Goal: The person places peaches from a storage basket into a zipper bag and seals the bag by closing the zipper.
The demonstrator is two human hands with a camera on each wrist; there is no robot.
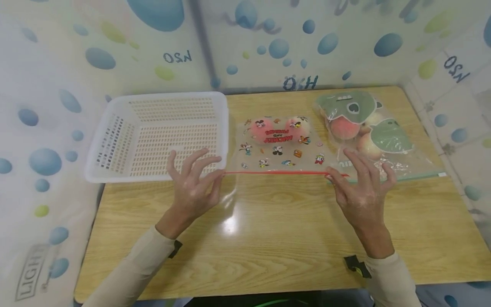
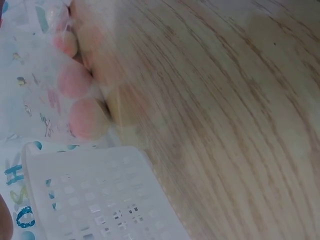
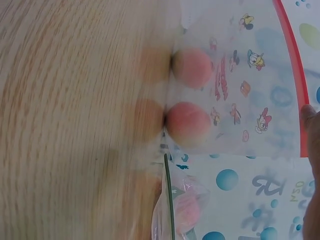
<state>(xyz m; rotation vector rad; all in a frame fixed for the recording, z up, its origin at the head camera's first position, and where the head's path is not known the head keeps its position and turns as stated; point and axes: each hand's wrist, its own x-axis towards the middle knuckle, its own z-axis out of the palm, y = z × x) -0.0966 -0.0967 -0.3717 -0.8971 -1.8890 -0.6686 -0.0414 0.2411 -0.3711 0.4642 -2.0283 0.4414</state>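
Observation:
A clear zip bag [image 1: 276,151] with cartoon prints and a red zip strip stands or hangs at the middle of the table. Two peaches [image 3: 188,124] lie at its bottom. My left hand [image 1: 193,183] pinches the strip's left end between thumb and forefinger, its other fingers spread. At the right end, my right hand [image 1: 362,192] pinches the same strip, and the right wrist view shows a fingertip there. Only a sliver of the left hand shows in the left wrist view. Whether the zip is fully sealed cannot be told.
A white plastic basket [image 1: 92,164] stands at the left, beside the bag. Behind my right hand lies a second clear bag [image 1: 391,136] with green animal prints, holding several peaches. Both rest on a wooden table [image 1: 268,247] against a patterned curtain or wall covering [image 1: 253,47].

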